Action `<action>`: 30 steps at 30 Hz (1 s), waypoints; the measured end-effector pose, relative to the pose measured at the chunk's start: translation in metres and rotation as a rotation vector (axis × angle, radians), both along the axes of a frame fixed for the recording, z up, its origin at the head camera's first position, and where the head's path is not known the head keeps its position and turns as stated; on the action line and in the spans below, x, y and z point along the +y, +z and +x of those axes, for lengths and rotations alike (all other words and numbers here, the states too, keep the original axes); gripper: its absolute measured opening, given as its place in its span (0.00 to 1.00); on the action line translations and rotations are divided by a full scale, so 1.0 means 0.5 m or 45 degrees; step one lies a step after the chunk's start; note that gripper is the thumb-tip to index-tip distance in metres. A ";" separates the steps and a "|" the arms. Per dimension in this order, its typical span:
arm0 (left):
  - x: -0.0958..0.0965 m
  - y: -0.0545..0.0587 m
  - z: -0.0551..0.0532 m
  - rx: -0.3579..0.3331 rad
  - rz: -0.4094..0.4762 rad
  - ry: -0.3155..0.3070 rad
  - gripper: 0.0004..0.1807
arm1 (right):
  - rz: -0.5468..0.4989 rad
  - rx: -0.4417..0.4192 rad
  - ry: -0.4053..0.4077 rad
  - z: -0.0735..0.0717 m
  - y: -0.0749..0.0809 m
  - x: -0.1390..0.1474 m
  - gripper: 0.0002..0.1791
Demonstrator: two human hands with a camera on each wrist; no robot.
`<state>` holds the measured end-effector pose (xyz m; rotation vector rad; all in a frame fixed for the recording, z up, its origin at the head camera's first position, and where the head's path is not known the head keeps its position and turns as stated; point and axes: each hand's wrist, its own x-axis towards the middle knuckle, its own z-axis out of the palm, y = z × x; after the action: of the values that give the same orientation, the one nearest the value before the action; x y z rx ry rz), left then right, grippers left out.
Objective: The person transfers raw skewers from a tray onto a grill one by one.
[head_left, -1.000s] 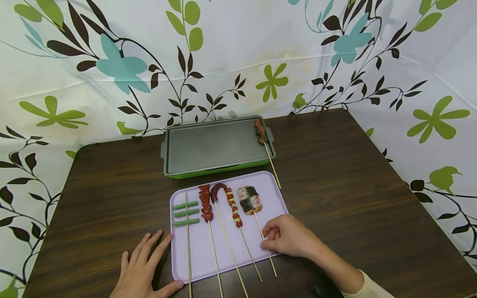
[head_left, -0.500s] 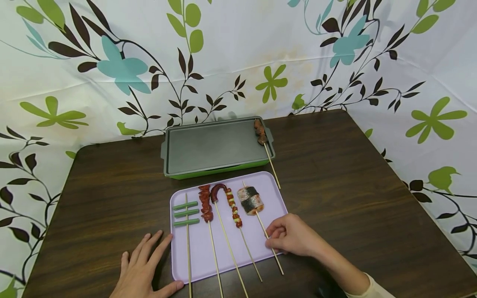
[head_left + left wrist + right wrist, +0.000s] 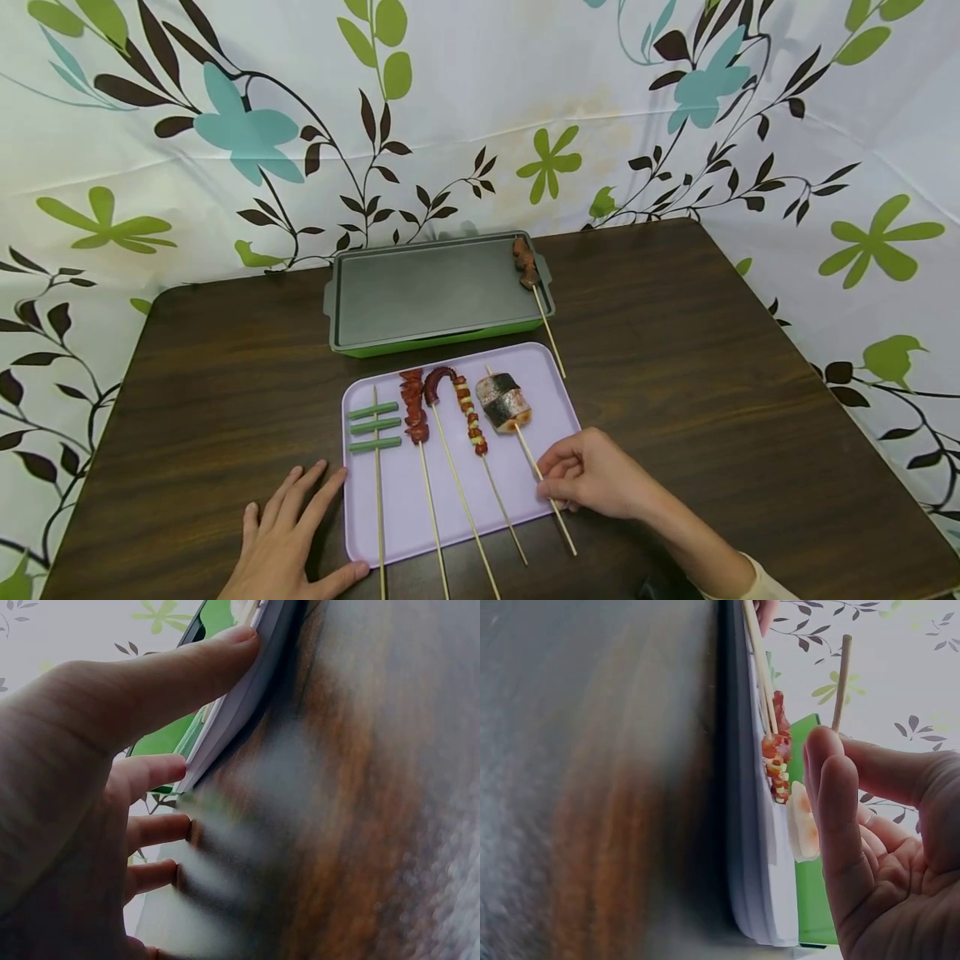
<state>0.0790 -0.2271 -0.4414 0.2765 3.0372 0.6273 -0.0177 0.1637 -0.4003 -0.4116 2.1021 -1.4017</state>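
The wrapped skewer (image 3: pixel 503 403) is at the right side of the tray (image 3: pixel 553 408), its stick pinched between the thumb and fingers of the right hand (image 3: pixel 596 477). Since a second ago the stick's near end has swung rightward, so the skewer seems to be turning with the grip; whether its food end touches the tray is hard to tell. Just left lies the kebab (image 3: pixel 470 415), crowding that side. The left hand (image 3: pixel 281 533), fingers spread, touches the tray's left edge. Beyond, the meat skewer's (image 3: pixel 526 265) stick overhangs the grill (image 3: pixel 427 292) toward the tray's far-right corner, a possible obstacle.
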 end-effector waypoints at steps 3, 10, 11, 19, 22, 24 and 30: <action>0.000 0.001 -0.001 0.006 -0.006 -0.005 0.57 | -0.013 0.012 0.006 0.000 0.007 0.002 0.07; 0.001 0.004 -0.001 0.006 -0.011 -0.002 0.57 | -0.031 0.011 0.015 -0.003 0.028 0.005 0.09; 0.001 0.004 0.000 0.005 -0.011 -0.002 0.57 | -0.035 0.016 0.016 -0.004 0.031 0.005 0.09; 0.002 0.004 -0.001 0.001 -0.009 -0.005 0.57 | -0.027 0.058 -0.024 -0.020 0.054 0.007 0.12; 0.001 0.004 -0.002 0.001 -0.008 -0.004 0.57 | -0.031 0.078 -0.041 -0.031 0.062 0.005 0.12; 0.001 0.004 -0.002 0.001 -0.006 -0.004 0.57 | -0.026 0.106 -0.051 -0.040 0.069 0.002 0.13; 0.000 0.006 -0.001 -0.027 -0.003 0.010 0.57 | -0.008 0.159 -0.112 -0.080 0.082 -0.011 0.13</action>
<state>0.0784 -0.2270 -0.4386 0.2561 3.0200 0.6232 -0.0579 0.1582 -0.3593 -0.4236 2.2413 -1.4667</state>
